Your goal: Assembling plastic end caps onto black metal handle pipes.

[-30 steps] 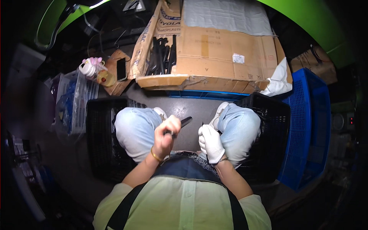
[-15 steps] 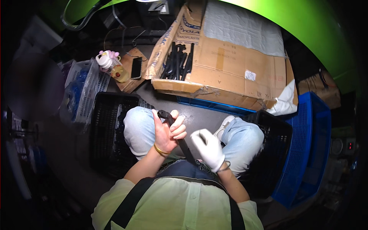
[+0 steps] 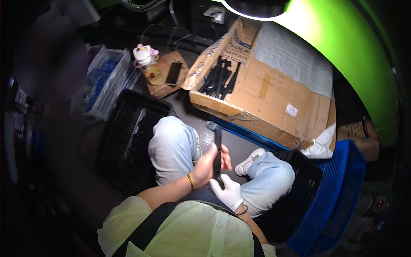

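A long, slim black plastic part stands nearly lengthwise in front of me, between my knees. My bare left hand, with a gold bangle at the wrist, is closed round its middle; the palm and fingers lie on either side and are a little blurred. At its lower end, my white-gloved right hand grips the part between thumb and fingers. The gloved fingertips partly cover that end. Similar black parts lie heaped in the opening of a large cardboard box ahead.
Black crates stand left and right of my legs. Farther right is a blue crate. A white basket with blue contents sits at far left, near a drink bottle and phone on a wooden board. A lamp hangs above.
The black part has swung more upright and moved right and down. My right hand has come from beside it onto its lower end. My left hand has shifted down, and the view has turned.
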Demonstrator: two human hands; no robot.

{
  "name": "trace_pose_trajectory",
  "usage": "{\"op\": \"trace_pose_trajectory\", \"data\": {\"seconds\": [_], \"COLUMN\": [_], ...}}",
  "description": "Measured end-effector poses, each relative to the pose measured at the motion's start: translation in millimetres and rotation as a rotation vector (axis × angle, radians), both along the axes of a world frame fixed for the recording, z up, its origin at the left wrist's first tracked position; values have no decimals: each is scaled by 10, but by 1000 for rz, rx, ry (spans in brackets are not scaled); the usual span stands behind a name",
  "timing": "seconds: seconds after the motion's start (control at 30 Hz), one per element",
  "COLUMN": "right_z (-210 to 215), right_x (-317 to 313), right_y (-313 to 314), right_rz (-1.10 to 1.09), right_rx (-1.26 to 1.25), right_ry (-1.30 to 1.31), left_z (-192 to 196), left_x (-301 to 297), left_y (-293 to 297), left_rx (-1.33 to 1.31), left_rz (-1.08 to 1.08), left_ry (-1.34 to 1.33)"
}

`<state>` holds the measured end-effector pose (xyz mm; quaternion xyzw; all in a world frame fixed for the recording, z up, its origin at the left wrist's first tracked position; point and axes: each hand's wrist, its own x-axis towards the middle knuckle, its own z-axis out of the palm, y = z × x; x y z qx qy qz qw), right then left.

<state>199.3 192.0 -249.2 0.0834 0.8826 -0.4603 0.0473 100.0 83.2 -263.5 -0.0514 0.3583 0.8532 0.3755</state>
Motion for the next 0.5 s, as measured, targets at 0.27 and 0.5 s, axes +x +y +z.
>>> {"op": "trace_pose_trajectory", "data": {"seconds": [0.27,0.5], "right_z": [160,-162], "right_x": [-304,-349], "right_y": [107,286], "right_rz": [-61,-199], "right_rx": [-78,-167], "right_ry": [133,-111], "left_z": [-62,-3315], "left_x": [-1177,-473], "left_y": [-1821,-4127], "left_rx": [-167,-826], "left_rz": [952,918], "left_ry": [174,-566]}}
